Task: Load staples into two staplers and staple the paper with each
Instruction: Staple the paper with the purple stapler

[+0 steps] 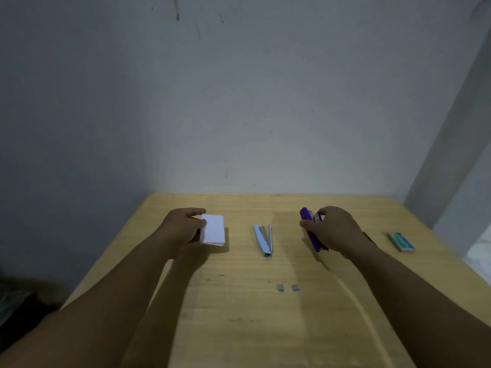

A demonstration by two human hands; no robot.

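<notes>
My left hand point(183, 229) holds a folded white paper point(213, 229) by its left edge, thumb on top, just above the wooden table point(239, 314). A light blue stapler point(263, 240) lies in the middle of the table with its top swung open. My right hand point(332, 229) grips a purple stapler point(309, 227), fingers curled round its body, the front end pointing away from me. Two small grey staple strips point(288, 287) lie nearer to me on the table.
A green and blue staple box point(401, 241) lies at the right side of the table. A grey wall stands right behind the table's far edge. The table's right edge borders a pale floor; dark clutter sits at the lower left.
</notes>
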